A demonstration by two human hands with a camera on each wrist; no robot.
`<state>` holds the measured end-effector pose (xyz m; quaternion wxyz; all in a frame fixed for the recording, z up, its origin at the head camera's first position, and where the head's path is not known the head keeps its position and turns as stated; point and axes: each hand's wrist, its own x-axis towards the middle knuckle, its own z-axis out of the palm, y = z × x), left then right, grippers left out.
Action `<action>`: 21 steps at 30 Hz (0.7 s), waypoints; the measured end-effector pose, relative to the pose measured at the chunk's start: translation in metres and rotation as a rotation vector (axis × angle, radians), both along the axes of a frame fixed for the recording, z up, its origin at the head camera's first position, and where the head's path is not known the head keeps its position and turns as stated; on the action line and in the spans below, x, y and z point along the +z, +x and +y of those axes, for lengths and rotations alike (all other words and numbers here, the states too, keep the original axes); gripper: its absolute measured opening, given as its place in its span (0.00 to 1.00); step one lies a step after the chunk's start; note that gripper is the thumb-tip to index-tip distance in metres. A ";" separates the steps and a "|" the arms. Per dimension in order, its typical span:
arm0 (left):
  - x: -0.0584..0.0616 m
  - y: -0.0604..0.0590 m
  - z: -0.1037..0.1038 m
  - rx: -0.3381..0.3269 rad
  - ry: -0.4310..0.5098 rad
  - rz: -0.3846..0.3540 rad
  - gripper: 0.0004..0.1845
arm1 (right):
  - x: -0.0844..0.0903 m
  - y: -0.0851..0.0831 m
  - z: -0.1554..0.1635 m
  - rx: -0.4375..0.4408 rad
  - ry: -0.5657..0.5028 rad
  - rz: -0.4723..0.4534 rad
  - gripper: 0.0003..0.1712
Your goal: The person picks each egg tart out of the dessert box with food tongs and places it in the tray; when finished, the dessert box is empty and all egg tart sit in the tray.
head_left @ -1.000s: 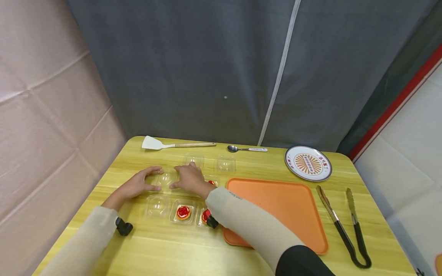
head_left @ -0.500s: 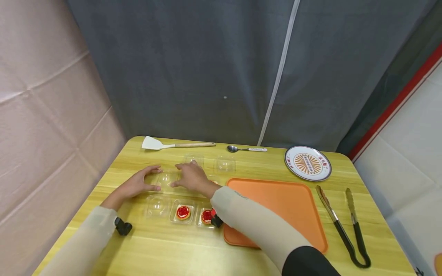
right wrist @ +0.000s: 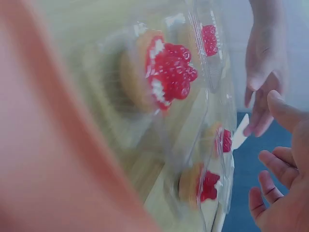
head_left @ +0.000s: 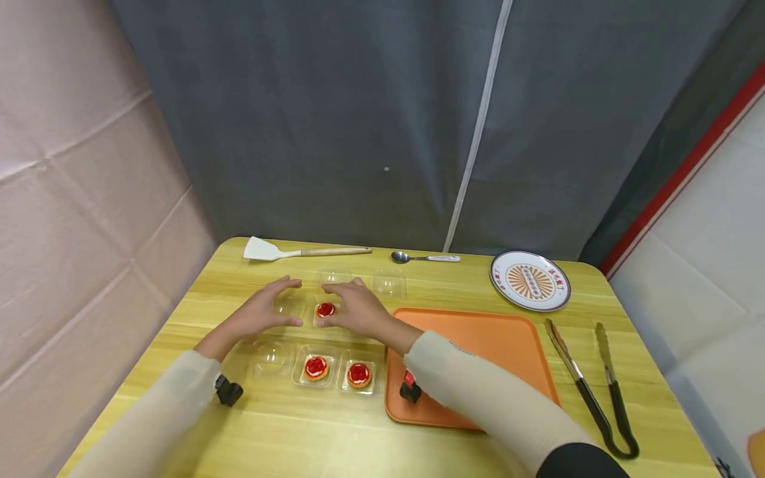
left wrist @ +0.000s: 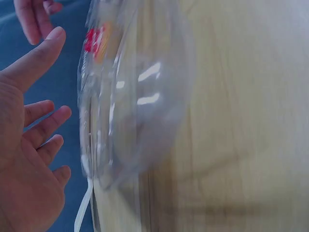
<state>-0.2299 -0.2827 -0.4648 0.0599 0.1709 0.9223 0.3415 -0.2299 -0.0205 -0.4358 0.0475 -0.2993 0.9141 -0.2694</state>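
Hands are held spread and empty over the table (head_left: 287, 431) — left hand (head_left: 263, 311) and right hand (head_left: 356, 312) either side of a tart (head_left: 325, 309) in a clear plastic tray (head_left: 281, 353), fingers relaxed.

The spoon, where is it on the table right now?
In the head view the spoon lies at the table's far edge, between the white spatula on its left and the patterned plate on its right.

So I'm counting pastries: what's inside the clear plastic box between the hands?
The clear plastic box shows three red-topped tarts: two in front, one at the back. The right hand covers one back cup.
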 end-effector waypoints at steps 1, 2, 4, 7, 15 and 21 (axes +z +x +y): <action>-0.001 -0.001 0.004 -0.008 -0.002 0.000 0.47 | 0.001 0.002 0.006 -0.004 -0.015 -0.006 0.46; -0.002 -0.002 0.008 -0.013 -0.002 -0.002 0.47 | 0.002 0.004 0.012 -0.009 -0.030 -0.013 0.46; -0.004 -0.003 0.015 -0.028 -0.006 0.000 0.47 | 0.004 0.009 0.024 -0.018 -0.052 -0.021 0.46; -0.006 -0.006 0.022 -0.044 -0.013 0.012 0.46 | 0.006 0.015 0.044 -0.024 -0.089 -0.028 0.46; -0.009 -0.007 0.032 -0.058 -0.031 -0.012 0.48 | 0.007 0.036 0.102 -0.078 -0.186 -0.035 0.46; -0.012 -0.007 0.033 -0.060 -0.063 0.005 0.48 | 0.004 0.054 0.147 -0.161 -0.226 -0.016 0.46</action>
